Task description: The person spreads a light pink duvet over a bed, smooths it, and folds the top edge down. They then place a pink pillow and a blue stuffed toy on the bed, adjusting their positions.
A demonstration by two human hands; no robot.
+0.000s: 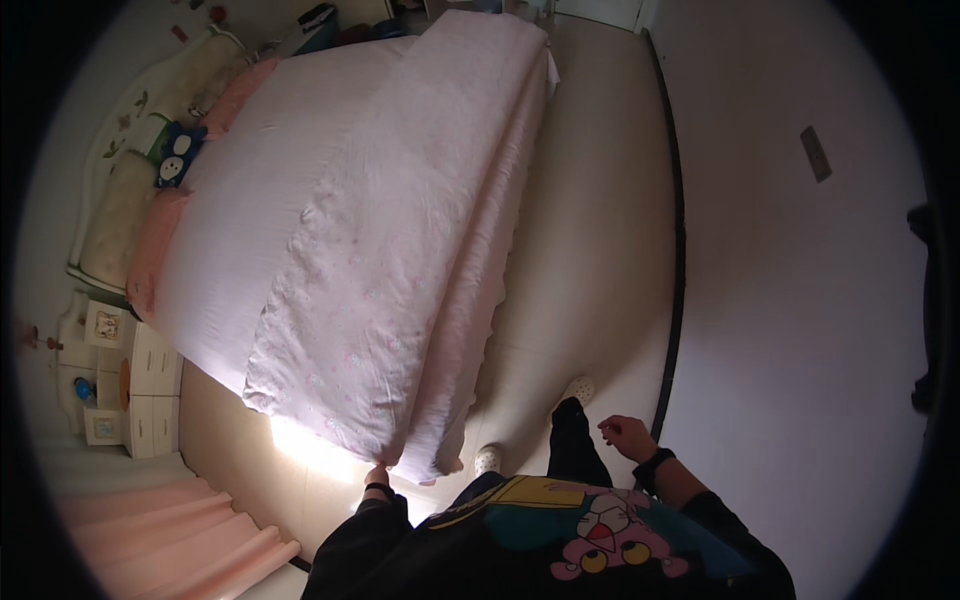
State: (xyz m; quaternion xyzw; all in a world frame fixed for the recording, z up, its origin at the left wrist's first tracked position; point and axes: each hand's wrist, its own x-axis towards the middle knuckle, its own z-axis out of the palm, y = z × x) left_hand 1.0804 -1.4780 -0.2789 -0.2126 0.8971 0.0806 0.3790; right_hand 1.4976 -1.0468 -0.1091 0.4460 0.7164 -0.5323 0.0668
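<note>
My left hand (377,475) grips the near corner of a pale pink, flower-patterned quilt (360,322) at the foot end of the bed. The quilt is folded into a long band across the bed, and its outer edge droops over the foot end. A smooth light pink bed sheet (285,165) covers the half toward the headboard. My right hand (628,437) hangs by my right side with loosely curled fingers, holding nothing, between my leg and the white wall (787,300). A dark band is around each wrist.
Pillows (120,217) and a blue plush toy (178,154) rest against the white headboard (86,202). A white bedside cabinet (154,390) and a pink curtain (187,532) are at the left. A dark baseboard (679,247) borders the tiled floor (592,195) beside the bed's foot.
</note>
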